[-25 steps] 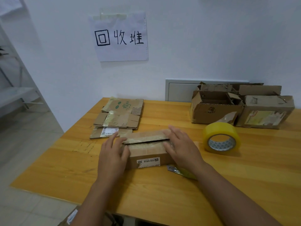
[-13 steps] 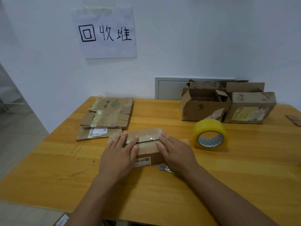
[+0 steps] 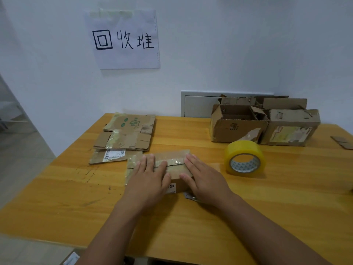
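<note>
Your left hand point(image 3: 148, 178) and right hand point(image 3: 205, 178) lie flat on the small cardboard box point(image 3: 174, 167), fingers straight and together, pressing its 2 top flaps without gripping. The box sits on the table point(image 3: 286, 192) near the yellow tape roll point(image 3: 244, 158), to its left.

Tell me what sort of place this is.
Probably a cardboard recycling station: a handwritten wall sign reads "recycling pile", flattened cartons lie below it, and the left hand and right hand press on a small box.
</note>
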A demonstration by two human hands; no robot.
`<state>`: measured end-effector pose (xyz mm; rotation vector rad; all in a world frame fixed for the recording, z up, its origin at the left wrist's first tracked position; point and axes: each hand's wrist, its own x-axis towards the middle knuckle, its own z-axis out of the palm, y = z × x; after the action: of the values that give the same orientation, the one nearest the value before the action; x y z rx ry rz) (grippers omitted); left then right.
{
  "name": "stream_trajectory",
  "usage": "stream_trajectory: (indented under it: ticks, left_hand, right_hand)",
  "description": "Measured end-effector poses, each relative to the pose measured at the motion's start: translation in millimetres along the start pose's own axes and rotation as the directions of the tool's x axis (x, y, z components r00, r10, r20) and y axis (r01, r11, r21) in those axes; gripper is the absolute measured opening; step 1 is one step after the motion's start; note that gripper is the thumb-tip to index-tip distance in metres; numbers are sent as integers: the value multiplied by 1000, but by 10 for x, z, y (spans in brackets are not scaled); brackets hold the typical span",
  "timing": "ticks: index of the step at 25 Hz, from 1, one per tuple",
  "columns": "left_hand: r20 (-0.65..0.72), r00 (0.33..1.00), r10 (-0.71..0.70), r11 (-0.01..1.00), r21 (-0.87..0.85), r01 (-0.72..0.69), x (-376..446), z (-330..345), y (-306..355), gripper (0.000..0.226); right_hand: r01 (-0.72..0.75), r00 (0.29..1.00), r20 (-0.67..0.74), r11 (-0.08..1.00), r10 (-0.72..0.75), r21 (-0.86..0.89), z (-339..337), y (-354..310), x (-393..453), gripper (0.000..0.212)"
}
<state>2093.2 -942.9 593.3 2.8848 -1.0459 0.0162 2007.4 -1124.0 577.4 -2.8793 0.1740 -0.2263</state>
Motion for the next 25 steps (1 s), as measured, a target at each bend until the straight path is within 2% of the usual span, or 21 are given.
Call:
stream_trajectory:
  ticks: [2,4,6,8,9,11,14,18,22,25]
  left_hand:
    - [-56,998,16,1000,8,-15,-17,61,6,84]
    - [-69,997,32,999,12,-31,-22,93,-23,92]
    - [-54,998,30,999,17,-29,-19,86,-35,95]
    - [-51,998,22,999,32,-21,-3,77,-7,99]
    - [-55,998,17,999,35,-15,-1,76,7,100]
    - [-59,998,5,999,49,-2,-10,74,21,101]
    - [-57,998,-2,997,78,6,-4,61,38,100]
    - [-62,998,5,998,65,-1,54,76,43,102]
    - [-51,999,9,997,76,-5,91,74,73,101]
    - [-41,999,3,997,83,0,81,64,83,99]
  right_hand:
    - [-15,999,46,999,14,35,-53,-48,-14,90]
    - [-21,997,75,997,15,76,-184,-31,-15,69]
    - [-35,999,-25,995,37,96,-411,100,0,59]
    - [-94,980,-175,995,98,26,-655,349,26,54]
    - [-151,969,-206,986,135,-66,-756,484,44,53]
    - [-303,950,-157,915,269,-266,-863,664,72,58]
    - [-419,904,-58,848,424,-325,-862,760,58,70]
    - [-439,889,-16,841,459,-317,-906,760,106,65]
    - [-367,909,2,804,417,-468,-856,666,219,46]
    - [-342,911,25,787,413,-514,-819,663,236,46]
